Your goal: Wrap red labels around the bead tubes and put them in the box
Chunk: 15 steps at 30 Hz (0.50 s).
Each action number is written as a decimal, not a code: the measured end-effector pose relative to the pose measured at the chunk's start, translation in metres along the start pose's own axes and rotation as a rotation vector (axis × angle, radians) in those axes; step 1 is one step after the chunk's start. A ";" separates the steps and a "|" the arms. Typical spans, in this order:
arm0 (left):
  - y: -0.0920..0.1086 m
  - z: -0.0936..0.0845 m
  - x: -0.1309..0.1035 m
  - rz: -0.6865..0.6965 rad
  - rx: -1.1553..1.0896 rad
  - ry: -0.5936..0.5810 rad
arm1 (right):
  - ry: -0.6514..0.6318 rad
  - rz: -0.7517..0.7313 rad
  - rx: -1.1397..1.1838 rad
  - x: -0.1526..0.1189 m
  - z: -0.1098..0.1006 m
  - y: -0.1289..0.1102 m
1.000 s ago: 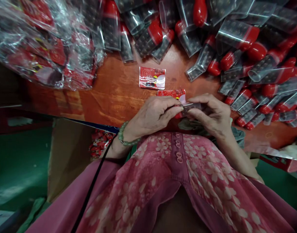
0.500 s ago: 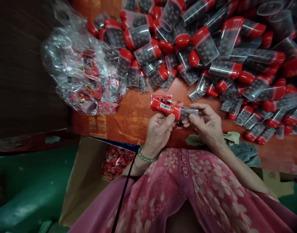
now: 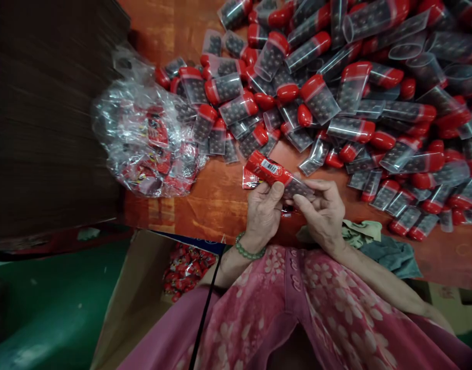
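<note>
Between my hands is a clear tube of dark balls, with a red printed sleeve bearing a barcode around its left part. My left hand is closed on the sleeved part, its thumb on top. My right hand grips the tube's clear right end between thumb and fingers. The tube tilts, its red end pointing up and left. Flat on the table beside that end lies a red printed sleeve, partly covered by the tube. Another small red piece shows between my hands, mostly hidden.
Many red-capped clear tubes of dark balls are heaped across the orange table. A clear plastic bag of red sleeves lies at left. Below the table edge, a cardboard box holds red wrapped pieces. Cloths lie at right.
The held tube has turned from nearly level to a tilt, and the red sleeve lies smoother around it. My view has shifted slightly. Both hands keep their grip.
</note>
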<state>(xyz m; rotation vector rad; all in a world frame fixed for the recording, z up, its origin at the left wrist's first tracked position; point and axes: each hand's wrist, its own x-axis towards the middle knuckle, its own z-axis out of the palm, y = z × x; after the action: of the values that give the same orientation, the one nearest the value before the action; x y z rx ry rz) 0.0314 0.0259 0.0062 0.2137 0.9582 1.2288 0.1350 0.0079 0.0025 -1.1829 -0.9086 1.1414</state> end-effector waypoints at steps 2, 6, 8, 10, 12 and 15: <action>0.005 0.000 0.002 -0.004 0.006 -0.023 | -0.042 0.040 0.038 0.002 0.001 0.000; 0.013 0.001 0.005 0.001 0.009 -0.071 | -0.044 0.035 -0.055 0.003 -0.002 0.003; 0.013 0.002 0.007 -0.005 0.012 -0.069 | -0.040 -0.004 -0.187 0.002 -0.005 0.005; 0.012 0.002 0.008 -0.009 0.018 -0.047 | -0.052 -0.090 -0.347 0.002 -0.009 0.007; 0.010 0.002 0.010 -0.002 0.030 -0.031 | -0.071 -0.191 -0.470 0.002 -0.012 0.007; 0.011 0.002 0.011 0.016 0.034 -0.041 | -0.083 -0.231 -0.518 0.003 -0.013 0.007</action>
<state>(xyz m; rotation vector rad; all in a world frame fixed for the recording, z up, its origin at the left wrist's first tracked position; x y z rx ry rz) 0.0257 0.0398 0.0090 0.2731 0.9443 1.2191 0.1470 0.0081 -0.0070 -1.4022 -1.4223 0.7922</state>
